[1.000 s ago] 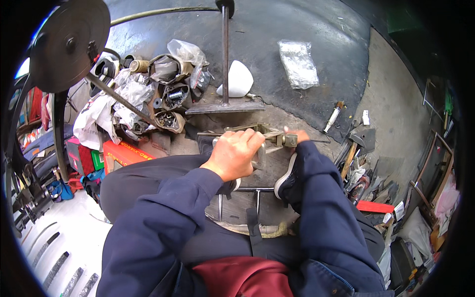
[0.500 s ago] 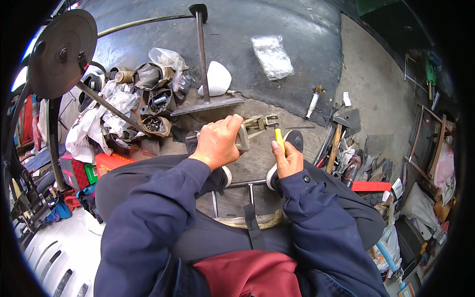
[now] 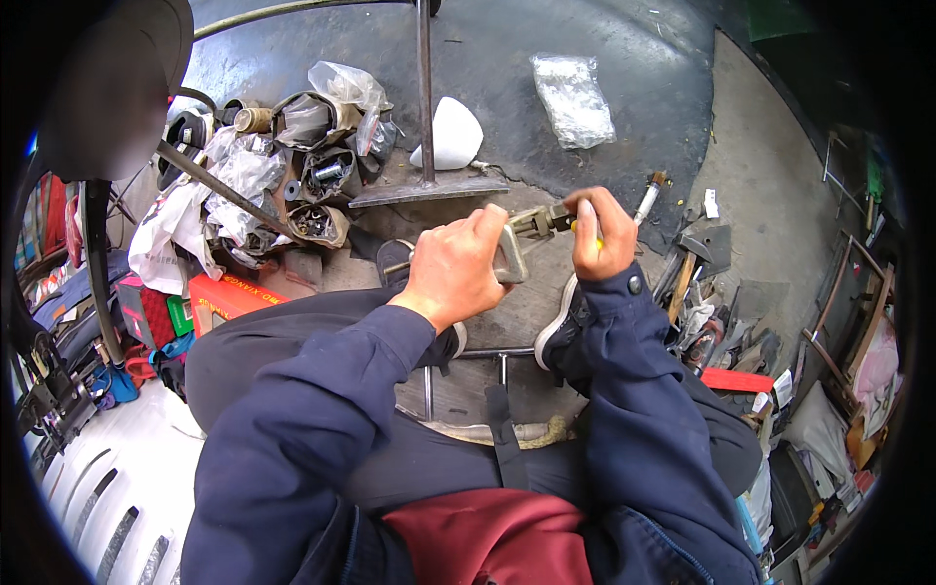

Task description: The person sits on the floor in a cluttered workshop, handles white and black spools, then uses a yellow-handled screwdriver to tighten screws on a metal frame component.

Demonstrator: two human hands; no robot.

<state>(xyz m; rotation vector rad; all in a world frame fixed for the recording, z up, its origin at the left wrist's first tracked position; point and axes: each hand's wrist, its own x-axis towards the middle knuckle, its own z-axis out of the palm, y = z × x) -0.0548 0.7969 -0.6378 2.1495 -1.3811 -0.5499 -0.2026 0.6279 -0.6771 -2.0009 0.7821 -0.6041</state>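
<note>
Left hand (image 3: pixel 458 268) grips metal part (image 3: pixel 522 239); right hand (image 3: pixel 602 234) — seemingly — screwdriver (image 3: pixel 585 222).

metal part (image 3: pixel 515 244) half hidden by left hand (image 3: pixel 458 268), yellow tool (image 3: pixel 597 234) mostly covered

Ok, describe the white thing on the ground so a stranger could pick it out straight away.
Find the upright metal post on its flat base plate. Just right of the post lies a white rounded cap-like piece, the only smooth plain white thing there, unlike the crumpled clear bag farther right.
</note>
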